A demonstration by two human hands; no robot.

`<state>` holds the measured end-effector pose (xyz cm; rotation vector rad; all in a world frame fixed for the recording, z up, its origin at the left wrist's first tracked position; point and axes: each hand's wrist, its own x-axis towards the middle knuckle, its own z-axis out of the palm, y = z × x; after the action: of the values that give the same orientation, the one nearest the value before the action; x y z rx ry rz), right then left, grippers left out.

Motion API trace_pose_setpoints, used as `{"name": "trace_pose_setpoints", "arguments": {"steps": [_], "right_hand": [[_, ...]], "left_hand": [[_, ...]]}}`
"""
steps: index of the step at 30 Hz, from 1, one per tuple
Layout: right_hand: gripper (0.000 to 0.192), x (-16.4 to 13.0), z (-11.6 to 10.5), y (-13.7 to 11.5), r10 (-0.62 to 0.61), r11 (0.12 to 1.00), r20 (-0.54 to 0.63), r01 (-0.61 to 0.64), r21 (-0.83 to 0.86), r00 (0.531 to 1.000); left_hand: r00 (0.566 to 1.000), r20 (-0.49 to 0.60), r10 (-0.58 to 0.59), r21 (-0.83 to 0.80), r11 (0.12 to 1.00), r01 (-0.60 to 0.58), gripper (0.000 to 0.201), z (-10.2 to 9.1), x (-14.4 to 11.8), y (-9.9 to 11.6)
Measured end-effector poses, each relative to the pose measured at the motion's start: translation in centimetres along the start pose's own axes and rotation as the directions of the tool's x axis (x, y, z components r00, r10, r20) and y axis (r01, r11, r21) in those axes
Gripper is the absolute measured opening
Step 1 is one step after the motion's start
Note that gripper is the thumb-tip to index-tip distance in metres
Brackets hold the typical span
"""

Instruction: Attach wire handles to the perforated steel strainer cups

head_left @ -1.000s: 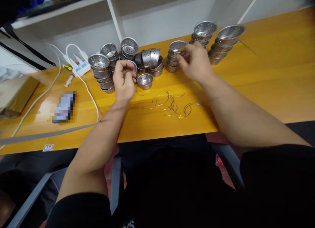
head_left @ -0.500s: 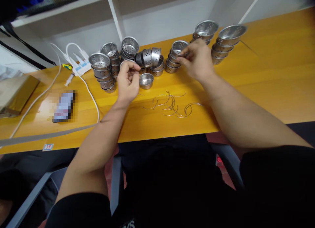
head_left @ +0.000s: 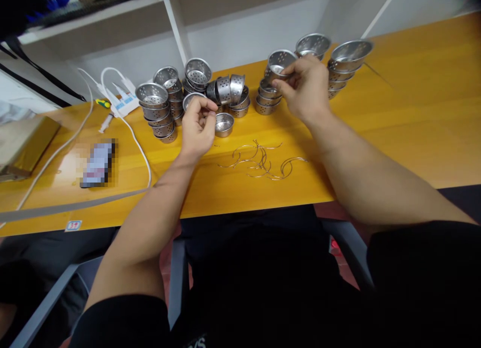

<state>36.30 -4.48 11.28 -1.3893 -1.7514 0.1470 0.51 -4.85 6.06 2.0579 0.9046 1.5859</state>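
On the yellow wooden table (head_left: 413, 112), near its far edge, the right hand (head_left: 306, 90) holds one perforated metal cup (head_left: 280, 63) with the fingers closed on its rim, tilted and lifted just above a short stack of the same cups (head_left: 267, 98). Two more stacks with wide bowls on top (head_left: 340, 64) stand just behind and to the right of this hand. The left hand (head_left: 197, 127) is raised a little over the table with thumb and fingers pinched together on another small metal cup (head_left: 191, 100), of which only the rim shows behind the fingers (what else it may hold I cannot tell). Just beside this hand, to its right, a single cup (head_left: 224, 124) sits upright on the wood. Behind it is a bigger group of stacked cups (head_left: 161, 110), some upright and a few lying on their side (head_left: 225, 87). Between the two forearms, closer to the person, a loose heap of thin bent wire handles (head_left: 261, 160) lies flat on the table, not touched by either hand. Far to the left are a white cable (head_left: 139, 147) that goes to a power strip (head_left: 122, 100), a phone (head_left: 96, 163) lying flat, and a cardboard box (head_left: 22, 145) at the edge of view
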Motion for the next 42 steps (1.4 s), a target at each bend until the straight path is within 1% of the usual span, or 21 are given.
{"name": "trace_pose_setpoints", "arguments": {"steps": [3, 6, 8, 10, 12, 15, 17, 19, 21, 23, 25, 27, 28, 29, 31, 33, 35, 38, 40, 41, 42], "right_hand": [[0.061, -1.2, -0.8, -2.5, -0.112, 0.994, 0.03, 0.111, 0.016, 0.993], [0.064, -2.8, -1.0, -5.5, -0.206, 0.977, 0.122, 0.197, 0.081, 0.971], [0.065, -3.7, -0.6, -7.0, -0.221, 0.972, 0.197, 0.198, 0.127, 0.955], [0.065, -4.1, -0.2, -7.7, -0.24, 0.964, 0.216, 0.207, 0.165, 0.947], [0.065, -4.2, 0.1, -7.7, -0.266, 0.955, 0.18, 0.233, 0.186, 0.947], [0.066, -3.7, -0.5, -7.1, -0.23, 0.968, 0.152, 0.21, 0.134, 0.961], [0.068, -3.3, -1.2, -6.7, -0.194, 0.981, 0.15, 0.187, 0.062, 0.97], [0.076, -3.0, -1.9, -6.5, -0.206, 0.977, 0.187, 0.213, -0.016, 0.961], [0.088, -2.9, -2.2, -6.4, -0.226, 0.964, 0.266, 0.254, -0.074, 0.937], [0.09, -2.9, -2.0, -6.4, -0.211, 0.968, 0.266, 0.239, -0.079, 0.941], [0.081, -3.0, -1.6, -6.5, -0.171, 0.984, 0.158, 0.177, -0.027, 0.973], [0.073, -3.1, -1.1, -6.5, -0.157, 0.986, 0.039, 0.155, 0.056, 0.987], [0.07, -3.1, -1.0, -6.6, -0.168, 0.981, 0.0, 0.167, 0.094, 0.986], [0.067, -3.1, -0.9, -6.6, -0.185, 0.975, -0.02, 0.186, 0.124, 0.982], [0.063, -3.2, -1.0, -6.7, -0.209, 0.967, -0.005, 0.207, 0.151, 0.978], [0.059, -3.4, -1.4, -6.9, -0.194, 0.973, 0.084, 0.181, 0.145, 0.977], [0.058, -3.7, -1.5, -7.3, -0.183, 0.976, 0.188, 0.155, 0.151, 0.965], [0.053, -4.4, -1.1, -8.1, -0.287, 0.941, 0.302, 0.208, 0.266, 0.909], [0.046, -4.9, -0.5, -8.8, -0.379, 0.899, 0.337, 0.258, 0.354, 0.862], [0.043, -5.1, -0.3, -9.0, -0.399, 0.885, 0.332, 0.264, 0.383, 0.855], [0.04, -5.2, -0.2, -9.2, -0.394, 0.879, 0.31, 0.257, 0.401, 0.865]], "left_hand": [[0.999, 0.044, -0.028, 0.016, 0.999, 0.027, 0.047, 0.4, -0.3, 0.1], [0.996, 0.074, -0.049, 0.029, 0.998, 0.047, 0.047, 0.4, -0.4, 0.6], [0.994, 0.094, -0.056, 0.07, 0.996, 0.05, 0.039, -0.2, -0.1, 1.4], [0.982, 0.17, -0.077, 0.159, 0.986, 0.049, 0.022, -1.2, 0.3, 2.5], [0.951, 0.28, -0.13, 0.268, 0.962, 0.052, 0.009, -2.3, 0.6, 3.9], [0.87, 0.419, -0.259, 0.435, 0.899, 0.059, 0.012, -3.4, 0.7, 6.1], [0.814, 0.473, -0.338, 0.54, 0.841, 0.036, 0.013, -3.5, 0.6, 7.3], [0.787, 0.489, -0.376, 0.591, 0.807, 0.018, 0.013, -3.3, 0.6, 8.1], [0.781, 0.512, -0.358, 0.567, 0.824, 0.006, 0.015, -2.9, 0.6, 8.6], [0.775, 0.55, -0.312, 0.489, 0.872, 0.004, 0.019, -2.5, 0.5, 8.7], [0.756, 0.591, -0.281, 0.398, 0.917, 0.029, 0.023, -2.1, 0.3, 8.7], [0.743, 0.62, -0.253, 0.309, 0.949, 0.065, 0.026, -1.7, 0.0, 8.5], [0.749, 0.621, -0.23, 0.263, 0.962, 0.077, 0.026, -1.5, -0.2, 8.3], [0.769, 0.608, -0.2, 0.217, 0.973, 0.081, 0.027, -1.3, -0.3, 8.1], [0.833, 0.534, -0.142, 0.146, 0.986, 0.074, 0.026, -1.0, -0.6, 7.4], [0.898, 0.425, -0.114, 0.107, 0.991, 0.076, 0.027, -0.7, -0.7, 6.6], [0.938, 0.33, -0.108, 0.085, 0.993, 0.084, 0.036, -0.4, -0.8, 5.8], [0.958, 0.276, -0.075, 0.084, 0.995, 0.053, 0.069, 0.0, -1.1, 4.7], [0.961, 0.272, -0.044, 0.109, 0.994, 0.014, 0.085, 0.2, -1.1, 4.1], [0.966, 0.258, -0.024, 0.125, 0.992, -0.008, 0.09, 0.2, -1.1, 3.8], [0.972, 0.233, -0.001, 0.141, 0.989, -0.033, 0.094, 0.2, -1.0, 3.5]]}}
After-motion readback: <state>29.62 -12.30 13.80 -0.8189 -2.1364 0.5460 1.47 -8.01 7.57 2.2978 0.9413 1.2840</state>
